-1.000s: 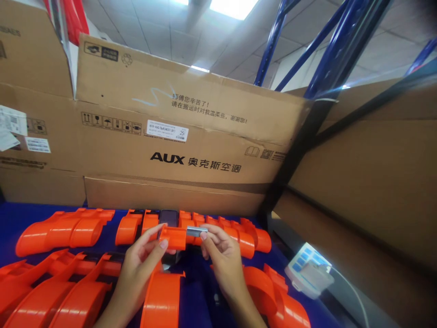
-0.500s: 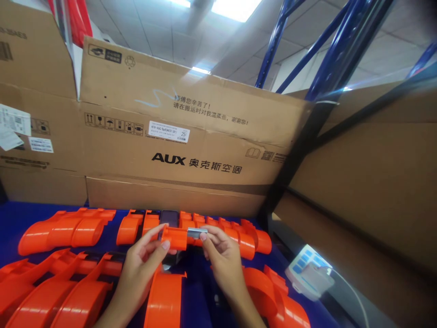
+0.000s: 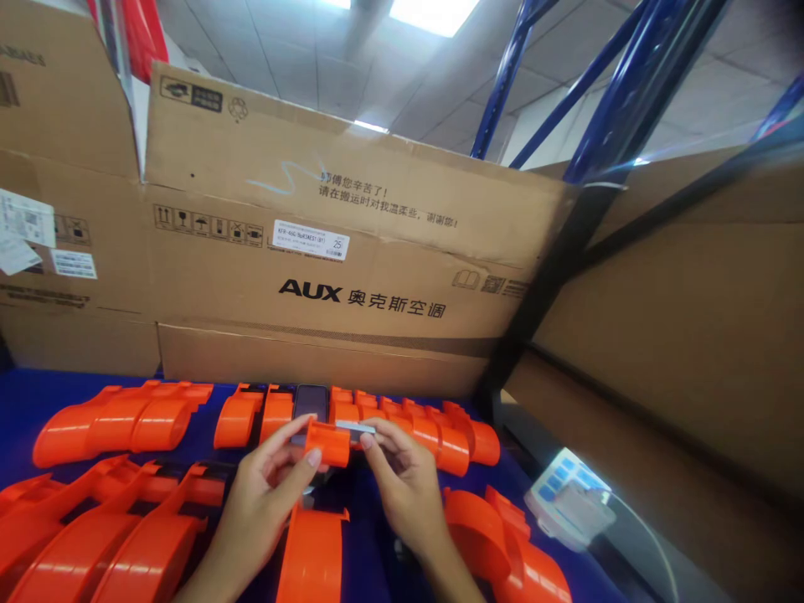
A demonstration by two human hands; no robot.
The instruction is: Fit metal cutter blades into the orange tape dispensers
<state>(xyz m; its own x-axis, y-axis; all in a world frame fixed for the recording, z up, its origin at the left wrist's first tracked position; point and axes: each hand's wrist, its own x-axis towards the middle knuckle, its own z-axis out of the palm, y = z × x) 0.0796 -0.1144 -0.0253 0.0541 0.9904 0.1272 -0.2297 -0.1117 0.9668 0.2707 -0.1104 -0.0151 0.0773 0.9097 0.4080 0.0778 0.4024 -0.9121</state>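
Observation:
In the lower middle of the head view, my left hand [image 3: 273, 477] pinches a small orange plastic piece [image 3: 331, 444] between thumb and fingers. My right hand [image 3: 402, 469] grips a short grey metal-like strip [image 3: 355, 428] by its right end. The strip's left end meets the upper right side of the orange piece; how far it reaches inside is hidden. Below the hands lies a larger curved orange part [image 3: 312, 553]. A dark phone-like device [image 3: 311, 403] is just behind my left fingertips.
Curved orange parts stand in rows on the blue surface, at the back left [image 3: 119, 419], front left [image 3: 144, 553], back right [image 3: 449, 448] and front right [image 3: 533, 569]. A cardboard box [image 3: 377, 352] walls the back. A white power strip [image 3: 569, 498] with a cable lies right.
The orange piece and my left hand have shifted slightly right. My right hand has moved slightly left with the strip, and less of the strip shows beside the piece.

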